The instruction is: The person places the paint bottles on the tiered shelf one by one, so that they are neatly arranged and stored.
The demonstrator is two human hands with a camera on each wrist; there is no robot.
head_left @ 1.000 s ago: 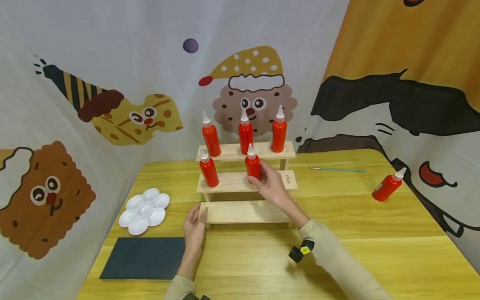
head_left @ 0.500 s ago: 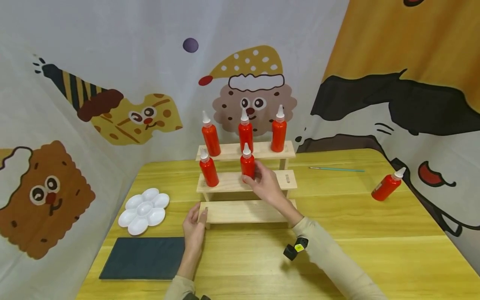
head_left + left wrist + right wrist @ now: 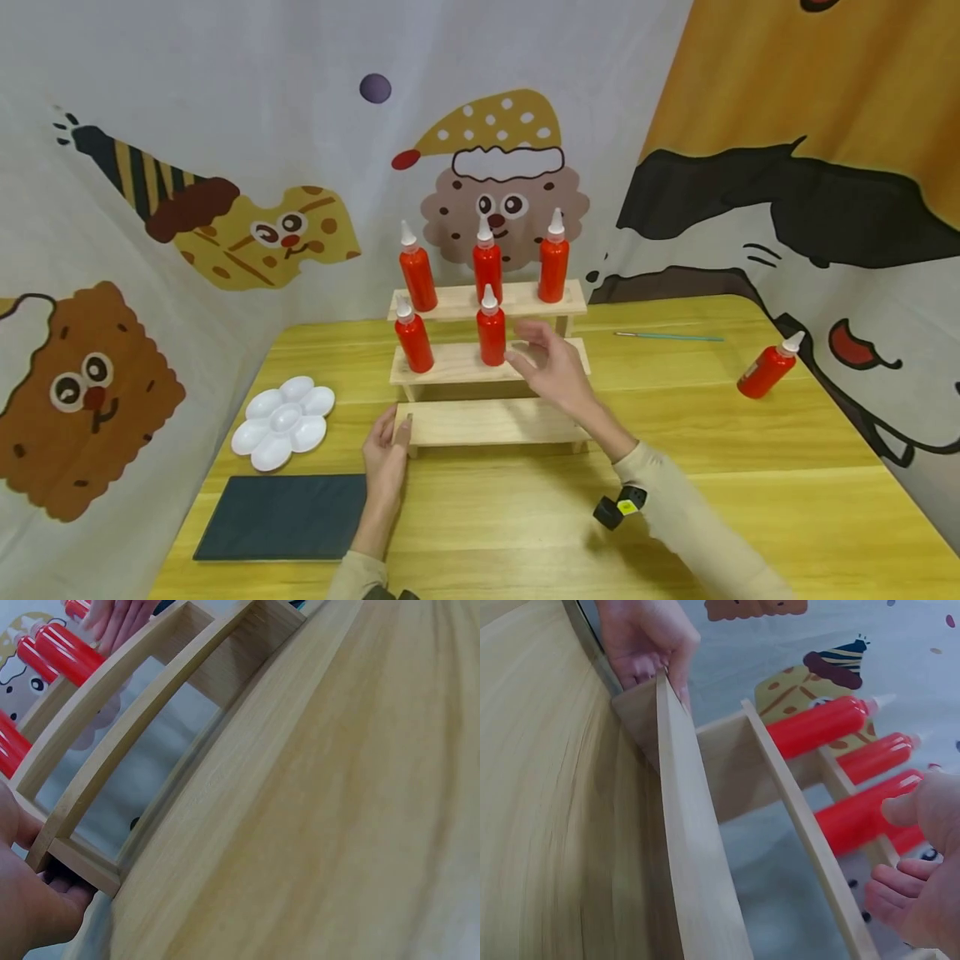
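A three-tier wooden rack (image 3: 487, 422) stands on the table. My left hand (image 3: 385, 457) grips the left end of its lowest board, thumb on top and fingers underneath, as the left wrist view shows. On the middle board, a red squeeze bottle (image 3: 492, 337) with a white nozzle cap stands upright near the centre. Just right of that bottle is my right hand (image 3: 557, 371), its fingers spread and holding nothing. Another red bottle (image 3: 414, 343) stands at the middle board's left end. Three more, including a top-right bottle (image 3: 553, 271), line the top board.
One more red bottle (image 3: 767, 372) is at the table's right side, leaning in the head view. A thin teal paintbrush (image 3: 669, 337) lies behind the rack's right. To the left are a white flower-shaped palette (image 3: 286, 422) and a dark flat rectangle (image 3: 281, 517). A cartoon-printed curtain (image 3: 300, 100) hangs behind.
My right hand slid the middle-board bottle a little left, then let go of it and drew back to the right. The left hand keeps its grip on the rack.
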